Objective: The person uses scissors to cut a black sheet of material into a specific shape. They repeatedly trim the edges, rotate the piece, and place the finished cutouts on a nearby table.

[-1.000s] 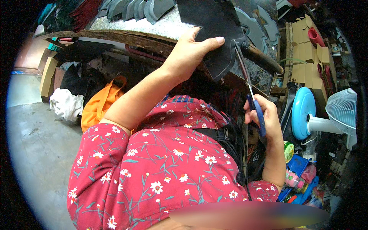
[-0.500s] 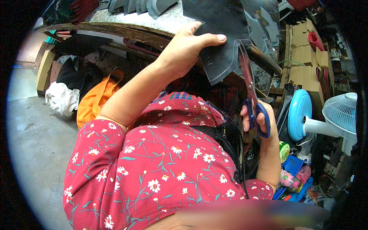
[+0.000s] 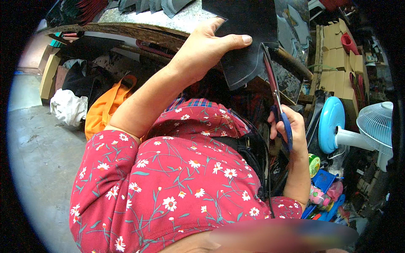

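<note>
A black flat sheet (image 3: 247, 63), looking like leather or rubber, hangs over the near edge of the worktable, with a pale curved line drawn on it. My left hand (image 3: 213, 46) grips its left edge, thumb on top and fingers underneath. In my right hand (image 3: 294, 124) is a pair of scissors (image 3: 274, 86) with blue handles, my fingers through the loops. The blades point away from me and meet the sheet at its right side, by the marked line. Their tips lie near a corner of that line.
Grey cut pieces (image 3: 156, 5) lie along the worktable (image 3: 177, 21), more at its right. A wooden rod (image 3: 293, 63) juts out beside the sheet. At right are cardboard boxes (image 3: 335, 63) and a fan with a blue base (image 3: 331, 124). An orange bag (image 3: 105, 109) sits at left.
The scissors' handles have come closer together as my right hand closed and turned. The sheet's lower corner has shifted slightly upward; my left hand keeps its grip.
</note>
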Tool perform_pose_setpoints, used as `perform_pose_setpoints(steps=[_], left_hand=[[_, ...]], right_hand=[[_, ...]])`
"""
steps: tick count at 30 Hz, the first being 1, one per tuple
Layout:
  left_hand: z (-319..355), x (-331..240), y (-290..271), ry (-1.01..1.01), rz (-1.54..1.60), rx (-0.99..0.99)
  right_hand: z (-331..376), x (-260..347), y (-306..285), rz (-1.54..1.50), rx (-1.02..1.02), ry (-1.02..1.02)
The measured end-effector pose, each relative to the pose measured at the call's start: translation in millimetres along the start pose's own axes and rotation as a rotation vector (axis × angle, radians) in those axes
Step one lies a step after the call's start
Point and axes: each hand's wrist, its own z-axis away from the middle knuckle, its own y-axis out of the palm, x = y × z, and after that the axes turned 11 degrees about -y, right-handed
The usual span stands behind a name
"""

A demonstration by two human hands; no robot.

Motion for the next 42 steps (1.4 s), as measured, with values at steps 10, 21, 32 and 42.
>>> perform_pose_setpoints(steps=[10, 21, 32, 42], left_hand=[[-2, 4, 2, -0.010, 0.054, -0.010], [-2, 3, 5, -0.048, 0.111, -0.024], [-3, 19, 8, -0.002, 0.003, -0.097], [3, 9, 10, -0.146, 0.176, -0.101]], right_hand=[[1, -6, -1, 0.015, 0.070, -0.010], [4, -11, 0, 0.004, 0.064, -0.048], [14, -16, -5, 0.023, 0.033, 0.076], [-1, 1, -4, 0.131, 0.028, 0.036]])
